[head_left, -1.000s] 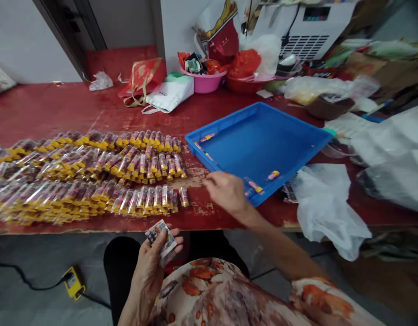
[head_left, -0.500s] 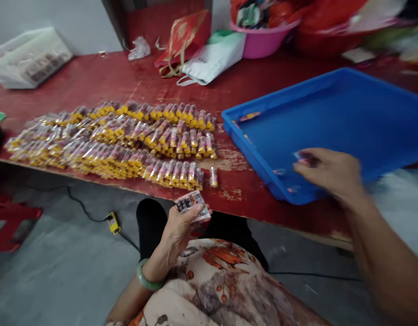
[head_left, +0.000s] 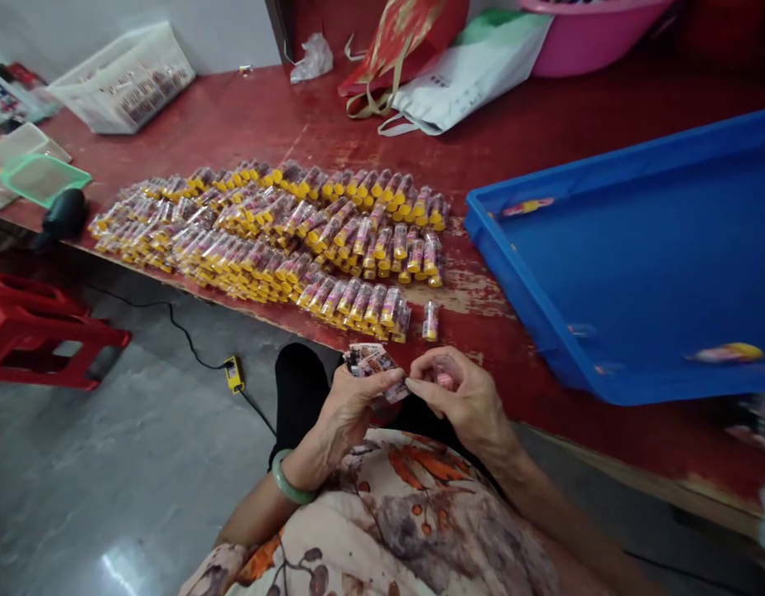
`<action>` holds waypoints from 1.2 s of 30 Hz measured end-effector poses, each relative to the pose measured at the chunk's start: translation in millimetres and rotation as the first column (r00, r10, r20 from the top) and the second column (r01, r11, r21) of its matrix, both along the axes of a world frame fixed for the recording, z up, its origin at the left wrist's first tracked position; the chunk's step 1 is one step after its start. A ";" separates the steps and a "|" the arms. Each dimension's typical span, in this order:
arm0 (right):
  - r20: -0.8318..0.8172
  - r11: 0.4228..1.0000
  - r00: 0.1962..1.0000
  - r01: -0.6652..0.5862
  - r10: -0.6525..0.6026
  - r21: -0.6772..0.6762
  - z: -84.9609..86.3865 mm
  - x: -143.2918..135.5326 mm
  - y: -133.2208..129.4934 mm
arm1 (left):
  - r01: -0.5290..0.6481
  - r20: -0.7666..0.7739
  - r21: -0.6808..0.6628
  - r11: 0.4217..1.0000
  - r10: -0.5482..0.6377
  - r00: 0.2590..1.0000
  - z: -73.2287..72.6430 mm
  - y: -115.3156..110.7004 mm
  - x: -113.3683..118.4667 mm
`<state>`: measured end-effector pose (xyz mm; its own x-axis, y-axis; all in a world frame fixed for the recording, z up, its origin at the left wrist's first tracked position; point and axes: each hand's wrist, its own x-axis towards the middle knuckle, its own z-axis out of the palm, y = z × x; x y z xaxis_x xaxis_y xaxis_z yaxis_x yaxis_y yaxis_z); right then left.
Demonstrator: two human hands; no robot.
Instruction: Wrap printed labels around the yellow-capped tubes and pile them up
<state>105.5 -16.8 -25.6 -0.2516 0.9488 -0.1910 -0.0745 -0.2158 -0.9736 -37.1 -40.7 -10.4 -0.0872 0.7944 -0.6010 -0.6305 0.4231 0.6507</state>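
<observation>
My left hand (head_left: 348,406) is closed around a small stack of printed cards (head_left: 371,362), thumb pressed on top. Close beside it, my right hand (head_left: 473,407) curls round a small clear plastic piece with something pink in it (head_left: 445,377). The thumb and forefinger of that hand pinch at the right edge of the cards. Just beyond the hands, a single tube with clear wrapping and a yellow end (head_left: 430,321) stands on the red table (head_left: 475,294). To its left, many similar yellow-ended tubes (head_left: 333,240) are piled in rows.
On the right lies a blue tray (head_left: 531,323) with several small wrapped pieces inside. Bags (head_left: 475,74) and a pink basin (head_left: 594,37) stand at the back. A white basket (head_left: 118,91) and green lid (head_left: 45,178) are at left; a red stool (head_left: 40,331) is below.
My right hand has come out of the blue tray, moving left to the cards with the small clear piece. My left hand still holds the cards. The view has shifted.
</observation>
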 end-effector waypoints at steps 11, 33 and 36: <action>0.031 0.986 0.986 0.165 -0.165 0.020 -10.0 -17.4 -3.4 | -0.006 0.022 0.050 0.999 0.005 1.000 -4.6 -3.3 -9.8; 0.019 0.994 0.994 0.111 -0.111 -0.006 -4.6 -11.9 -3.8 | 0.009 -0.039 0.071 0.997 -0.006 0.999 -1.2 -5.5 -6.1; 0.060 0.997 0.995 0.073 -0.074 0.018 -3.1 -10.4 -3.4 | 0.012 -0.026 0.063 0.998 -0.011 1.000 -1.9 -5.7 -5.9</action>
<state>95.1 -20.1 -28.7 -0.1695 0.9674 -0.1884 -0.0301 -0.1962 -0.9801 -43.1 -46.4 -12.3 -0.0928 0.8315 -0.5477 -0.6086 0.3879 0.6922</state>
